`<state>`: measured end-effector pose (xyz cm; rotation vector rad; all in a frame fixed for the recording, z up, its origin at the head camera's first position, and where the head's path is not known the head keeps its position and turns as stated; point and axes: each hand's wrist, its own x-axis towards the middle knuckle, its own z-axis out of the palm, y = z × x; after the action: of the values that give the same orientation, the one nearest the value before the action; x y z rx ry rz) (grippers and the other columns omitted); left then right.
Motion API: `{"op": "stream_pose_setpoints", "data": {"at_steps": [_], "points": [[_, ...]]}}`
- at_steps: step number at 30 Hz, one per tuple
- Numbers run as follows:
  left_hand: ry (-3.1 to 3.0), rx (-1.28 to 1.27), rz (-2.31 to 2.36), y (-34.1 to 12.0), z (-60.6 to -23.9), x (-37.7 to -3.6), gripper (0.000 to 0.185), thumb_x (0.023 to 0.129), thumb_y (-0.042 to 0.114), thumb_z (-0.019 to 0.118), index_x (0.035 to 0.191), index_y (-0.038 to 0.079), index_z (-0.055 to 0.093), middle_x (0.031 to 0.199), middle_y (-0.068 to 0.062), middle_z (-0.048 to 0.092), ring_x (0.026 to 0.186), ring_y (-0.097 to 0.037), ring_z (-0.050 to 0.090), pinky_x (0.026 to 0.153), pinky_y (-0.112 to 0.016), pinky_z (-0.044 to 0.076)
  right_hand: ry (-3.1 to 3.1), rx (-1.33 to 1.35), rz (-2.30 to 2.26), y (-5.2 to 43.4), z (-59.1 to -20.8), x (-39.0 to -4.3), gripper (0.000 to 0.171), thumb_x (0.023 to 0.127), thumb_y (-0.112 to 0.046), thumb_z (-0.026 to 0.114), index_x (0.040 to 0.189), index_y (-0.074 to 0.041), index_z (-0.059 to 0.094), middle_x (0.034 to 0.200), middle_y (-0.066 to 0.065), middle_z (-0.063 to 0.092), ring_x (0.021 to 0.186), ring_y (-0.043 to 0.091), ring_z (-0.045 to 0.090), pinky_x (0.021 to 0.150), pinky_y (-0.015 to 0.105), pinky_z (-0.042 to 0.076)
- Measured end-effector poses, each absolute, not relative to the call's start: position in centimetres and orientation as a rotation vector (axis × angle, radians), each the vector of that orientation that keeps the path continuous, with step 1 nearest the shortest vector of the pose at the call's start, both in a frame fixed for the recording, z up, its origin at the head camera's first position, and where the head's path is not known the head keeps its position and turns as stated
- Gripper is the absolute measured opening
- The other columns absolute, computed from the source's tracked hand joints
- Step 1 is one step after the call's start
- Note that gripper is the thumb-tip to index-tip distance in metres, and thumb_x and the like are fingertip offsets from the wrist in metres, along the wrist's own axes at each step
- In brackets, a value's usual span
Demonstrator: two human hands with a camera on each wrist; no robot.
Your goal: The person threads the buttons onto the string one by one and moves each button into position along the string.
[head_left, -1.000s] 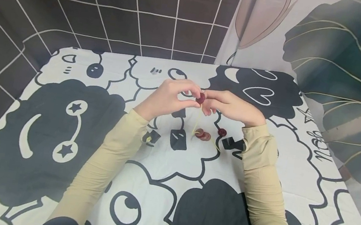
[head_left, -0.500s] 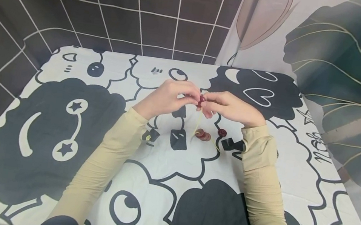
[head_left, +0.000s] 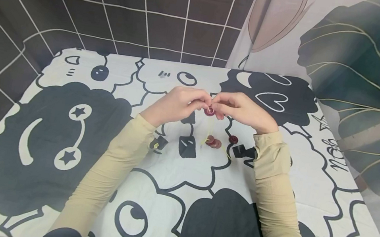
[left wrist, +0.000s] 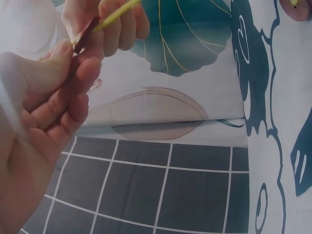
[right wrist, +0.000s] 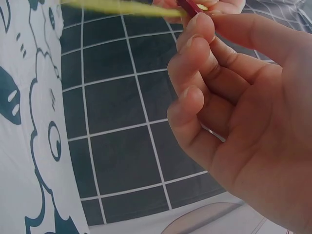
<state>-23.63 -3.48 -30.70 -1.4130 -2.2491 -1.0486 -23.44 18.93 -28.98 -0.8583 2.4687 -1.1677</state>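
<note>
Left grip (head_left: 177,103) and right grip (head_left: 239,110) raised above mid-worktop, fingertips meeting; both pinching one dark red button (head_left: 209,111) between thumb and forefingers. Button edge-on in left wrist view (left wrist: 85,33), face partly visible in right wrist view (right wrist: 187,5). Yellow-green cord (head_left: 209,127) running from the button, hanging below the grips toward the worktop (head_left: 169,168); seen also as a blurred yellow line (right wrist: 122,7) at the right fingers (right wrist: 195,53). Directly beneath the grips, toward the body: small pile of brown-red buttons (head_left: 213,142) lying flat, one single dark red button (head_left: 233,139) just to the right of the pile, apart from it. Patterned cloth covering the worktop to all edges. Tiled wall (head_left: 118,5) beyond the far edge, well apart from the grips. Wide open cloth left of the left grip and nearer the body.
</note>
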Motion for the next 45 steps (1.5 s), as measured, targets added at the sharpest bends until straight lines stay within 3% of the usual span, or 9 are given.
{"op": "stream_pose_setpoints", "data": {"at_steps": [7, 15, 23, 34, 45], "points": [[-2.3, -1.335, -1.037, -3.9, -30.1, -23.3, 0.004, 0.093, 0.004, 0.06, 0.091, 0.003, 0.062, 0.085, -0.006, 0.068, 0.071, -0.013, 0.057, 0.065, -0.024, 0.045, 2.485, -0.849, -1.12, 18.8, -29.3, -23.7, 0.012, 0.095, -0.013, 0.054, 0.095, -0.008, 0.065, 0.07, 0.004, 0.057, 0.07, 0.021, 0.057, 0.067, 0.025, 0.044], [-2.272, -1.312, -0.972, -4.6, -29.4, -23.4, 0.005, 0.094, 0.002, 0.058, 0.091, 0.004, 0.062, 0.079, -0.004, 0.067, 0.073, -0.013, 0.06, 0.07, -0.025, 0.048, 2.451, -0.891, -1.017, 18.9, -29.8, -24.1, 0.011, 0.093, -0.011, 0.055, 0.095, -0.008, 0.066, 0.07, 0.003, 0.056, 0.066, 0.016, 0.055, 0.064, 0.025, 0.045], [-2.17, -1.295, -0.886, -5.3, -28.9, -23.3, 0.006, 0.092, 0.004, 0.06, 0.087, 0.008, 0.061, 0.072, -0.001, 0.065, 0.067, -0.014, 0.06, 0.068, -0.032, 0.044, 2.382, -0.992, -0.782, 18.8, -31.4, -25.2, 0.013, 0.094, -0.018, 0.061, 0.087, -0.009, 0.066, 0.067, -0.002, 0.055, 0.064, 0.012, 0.055, 0.063, 0.025, 0.046], [-2.107, -1.318, -0.864, -5.4, -28.5, -22.8, 0.009, 0.093, 0.003, 0.058, 0.086, 0.008, 0.057, 0.069, 0.0, 0.061, 0.061, -0.015, 0.051, 0.06, -0.029, 0.038, 2.351, -0.893, -0.554, 18.6, -32.6, -25.6, 0.019, 0.092, -0.019, 0.06, 0.084, -0.002, 0.065, 0.064, 0.011, 0.058, 0.065, 0.025, 0.056, 0.066, 0.026, 0.041], [-2.053, -1.344, -0.864, -5.5, -28.4, -22.6, 0.011, 0.093, 0.001, 0.057, 0.085, 0.009, 0.057, 0.069, 0.0, 0.059, 0.059, -0.014, 0.048, 0.057, -0.026, 0.035, 2.306, -0.841, -0.475, 18.4, -33.7, -26.2, 0.019, 0.09, -0.018, 0.06, 0.08, -0.002, 0.064, 0.058, -0.002, 0.052, 0.056, 0.009, 0.045, 0.058, 0.022, 0.034]]}}
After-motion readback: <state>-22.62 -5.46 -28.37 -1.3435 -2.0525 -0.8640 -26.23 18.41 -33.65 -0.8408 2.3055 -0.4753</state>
